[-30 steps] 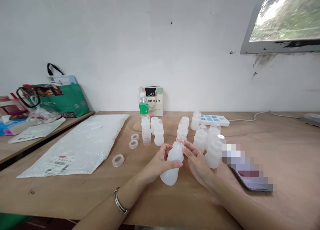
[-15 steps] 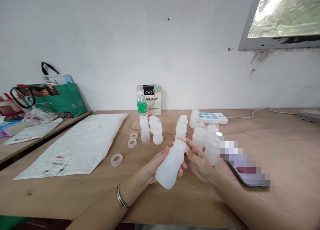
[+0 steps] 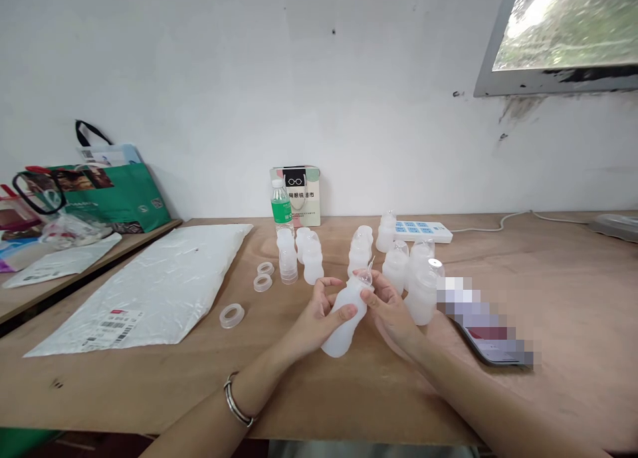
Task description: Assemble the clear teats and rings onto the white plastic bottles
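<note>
A frosted white baby bottle (image 3: 341, 332) leans between my hands, its clear nipple (image 3: 365, 277) at the upper right end. My left hand (image 3: 326, 312) is closed around the bottle's body, thumb across its front. With thumb and fingers, my right hand (image 3: 391, 306) grips the neck just below the nipple. Behind the hands stand more frosted bottles, one of them (image 3: 360, 252) straight beyond the neck. To the right, a capped bottle (image 3: 421, 302) stands close to my right hand. Several clear rings lie on the left, the nearest ring (image 3: 232, 316) flat on the wood.
A white plastic mailing bag (image 3: 164, 285) covers the table's left part. A phone (image 3: 491, 338) lies at right. Toward the wall stand a water bottle (image 3: 282, 209), a paper bag (image 3: 309, 199) and a power strip (image 3: 423, 232). A green bag (image 3: 129, 199) sits far left.
The bottle has come up slightly and to the right. My left hand has shifted its hold, its thumb now lying over the bottle's front. My right hand stays at the neck.
</note>
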The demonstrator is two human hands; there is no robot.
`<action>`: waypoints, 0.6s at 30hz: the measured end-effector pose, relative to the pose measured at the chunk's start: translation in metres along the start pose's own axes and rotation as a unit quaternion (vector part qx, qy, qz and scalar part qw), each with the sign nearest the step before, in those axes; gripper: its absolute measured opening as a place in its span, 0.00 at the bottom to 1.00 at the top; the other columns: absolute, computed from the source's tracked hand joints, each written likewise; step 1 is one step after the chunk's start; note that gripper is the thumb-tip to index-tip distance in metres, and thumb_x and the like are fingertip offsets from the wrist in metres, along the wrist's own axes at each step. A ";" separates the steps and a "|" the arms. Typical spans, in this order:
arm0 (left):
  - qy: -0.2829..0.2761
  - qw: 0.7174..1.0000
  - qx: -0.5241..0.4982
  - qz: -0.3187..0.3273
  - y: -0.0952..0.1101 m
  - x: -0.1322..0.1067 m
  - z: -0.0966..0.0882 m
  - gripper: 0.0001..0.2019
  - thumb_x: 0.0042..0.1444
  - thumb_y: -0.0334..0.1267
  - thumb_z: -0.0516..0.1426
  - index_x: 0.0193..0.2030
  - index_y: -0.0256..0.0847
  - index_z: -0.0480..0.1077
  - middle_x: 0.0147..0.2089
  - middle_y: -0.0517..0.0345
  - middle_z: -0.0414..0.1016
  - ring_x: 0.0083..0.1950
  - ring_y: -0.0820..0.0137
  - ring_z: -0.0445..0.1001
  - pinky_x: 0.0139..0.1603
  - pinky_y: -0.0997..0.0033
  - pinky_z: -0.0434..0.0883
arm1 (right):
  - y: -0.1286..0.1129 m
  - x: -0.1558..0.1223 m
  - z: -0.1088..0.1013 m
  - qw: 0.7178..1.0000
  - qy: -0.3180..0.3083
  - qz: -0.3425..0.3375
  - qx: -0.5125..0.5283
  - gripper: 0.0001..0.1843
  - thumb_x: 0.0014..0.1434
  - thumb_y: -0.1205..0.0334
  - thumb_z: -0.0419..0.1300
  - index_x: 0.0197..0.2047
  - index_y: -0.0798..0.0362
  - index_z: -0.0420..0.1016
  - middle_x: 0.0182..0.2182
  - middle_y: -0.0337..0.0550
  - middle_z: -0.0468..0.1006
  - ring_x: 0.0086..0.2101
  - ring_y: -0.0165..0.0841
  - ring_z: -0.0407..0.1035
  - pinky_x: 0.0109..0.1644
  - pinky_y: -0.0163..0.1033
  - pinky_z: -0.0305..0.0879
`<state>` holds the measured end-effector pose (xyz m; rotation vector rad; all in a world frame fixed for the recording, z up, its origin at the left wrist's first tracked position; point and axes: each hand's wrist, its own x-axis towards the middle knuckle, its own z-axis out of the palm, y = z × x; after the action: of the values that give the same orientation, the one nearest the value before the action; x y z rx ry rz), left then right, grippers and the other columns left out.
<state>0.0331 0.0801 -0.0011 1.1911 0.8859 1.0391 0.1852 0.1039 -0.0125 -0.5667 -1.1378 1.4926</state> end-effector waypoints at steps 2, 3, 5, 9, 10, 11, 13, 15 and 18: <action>-0.008 1.000 -0.019 -0.011 0.000 -0.002 0.001 0.30 0.46 0.50 0.63 0.48 0.42 0.52 0.36 0.57 0.74 0.31 0.72 0.74 0.32 0.72 0.68 | -0.001 0.000 -0.001 1.000 -0.014 0.018 0.014 0.16 0.49 0.53 0.67 0.42 0.46 0.74 0.33 0.38 0.72 0.31 0.30 0.64 0.29 0.34 0.64; -0.016 0.999 -0.035 -0.017 0.001 -0.002 0.002 0.29 0.47 0.51 0.62 0.48 0.42 0.52 0.36 0.56 0.74 0.32 0.70 0.75 0.33 0.71 0.69 | -0.002 0.000 -0.001 0.999 -0.030 0.029 0.025 0.17 0.50 0.53 0.66 0.43 0.46 0.74 0.33 0.38 0.71 0.29 0.29 0.64 0.26 0.33 0.63; -0.044 0.996 -0.079 -0.022 0.001 -0.003 0.003 0.28 0.50 0.53 0.60 0.49 0.41 0.54 0.36 0.53 0.76 0.33 0.68 0.76 0.34 0.69 0.70 | -0.004 0.000 -0.002 0.996 -0.065 0.045 0.042 0.19 0.51 0.52 0.64 0.47 0.46 0.72 0.35 0.40 0.73 0.24 0.27 0.61 0.21 0.34 0.62; -0.139 0.976 -0.150 -0.070 0.002 0.000 0.000 0.28 0.54 0.60 0.52 0.43 0.32 0.65 0.33 0.47 0.76 0.27 0.71 0.74 0.27 0.75 0.67 | -0.008 -0.002 -0.004 0.992 -0.114 0.051 0.032 0.23 0.53 0.49 0.62 0.50 0.46 0.70 0.43 0.44 0.75 0.19 0.24 0.61 0.22 0.38 0.64; -0.158 0.970 -0.162 -0.090 0.002 0.000 -0.002 0.29 0.54 0.60 0.50 0.42 0.31 0.67 0.32 0.47 0.76 0.26 0.73 0.73 0.25 0.76 0.65 | -0.009 -0.003 -0.005 0.991 -0.123 0.046 0.027 0.23 0.53 0.49 0.62 0.51 0.46 0.69 0.45 0.45 0.75 0.19 0.24 0.62 0.24 0.38 0.65; -0.174 0.964 -0.172 -0.108 0.002 0.001 -0.004 0.30 0.55 0.61 0.49 0.40 0.30 0.68 0.31 0.48 0.75 0.25 0.74 0.72 0.23 0.77 0.64 | -0.010 -0.003 -0.006 0.990 -0.130 0.040 0.022 0.23 0.53 0.49 0.62 0.51 0.46 0.69 0.46 0.45 0.74 0.19 0.25 0.63 0.26 0.39 0.66; -0.193 0.957 -0.176 -0.124 0.003 0.001 -0.007 0.30 0.54 0.62 0.50 0.40 0.30 0.68 0.30 0.49 0.75 0.24 0.74 0.72 0.23 0.77 0.63 | -0.010 -0.003 -0.007 0.988 -0.149 0.030 0.009 0.22 0.54 0.50 0.62 0.51 0.45 0.69 0.46 0.45 0.74 0.20 0.25 0.65 0.31 0.41 0.67; -0.180 0.966 -0.153 -0.102 0.003 -0.001 -0.009 0.28 0.52 0.61 0.53 0.43 0.33 0.64 0.31 0.50 0.75 0.25 0.72 0.73 0.25 0.75 0.65 | -0.009 -0.003 -0.008 0.986 -0.165 0.023 -0.003 0.21 0.55 0.51 0.61 0.52 0.46 0.68 0.45 0.44 0.74 0.21 0.26 0.65 0.31 0.41 0.67; -0.100 0.992 -0.071 -0.042 0.004 -0.003 -0.006 0.29 0.48 0.54 0.60 0.48 0.40 0.54 0.33 0.54 0.75 0.29 0.69 0.74 0.30 0.72 0.66 | -0.006 -0.002 -0.006 0.992 -0.124 0.004 -0.023 0.18 0.54 0.52 0.63 0.47 0.46 0.70 0.39 0.40 0.72 0.26 0.28 0.66 0.29 0.36 0.65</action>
<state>0.0261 0.0792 0.0018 1.1072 0.6883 0.8836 0.1938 0.1033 -0.0105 -0.4239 -1.3661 1.5780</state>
